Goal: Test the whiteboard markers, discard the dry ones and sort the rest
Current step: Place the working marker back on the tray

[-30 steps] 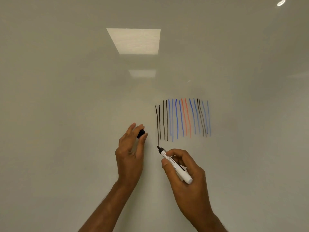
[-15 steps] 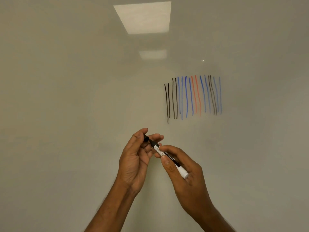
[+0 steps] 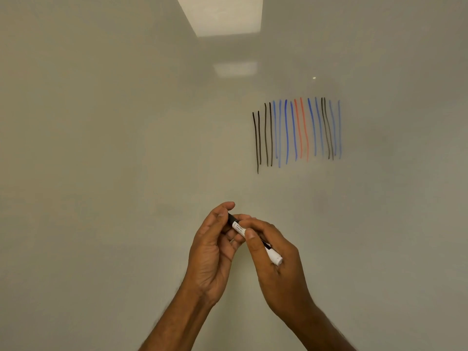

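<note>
1. Noted marker [image 3: 238, 227], white-barrelled, held tilted low at centre before the whiteboard [image 3: 101, 173]; black end [image 3: 231, 219] upper left, white butt lower right.
2. Found left grip [image 3: 212, 252] pinching the black end; right grip [image 3: 276, 269] curled round the barrel.
3. Recorded vertical strokes [image 3: 296, 133] in black, blue and red on the board, up and right of both grips, well apart.
4. Logged reflected ceiling light [image 3: 222, 13] cut off at top edge; label print too small to read; whether capped, hidden by fingers.
</note>
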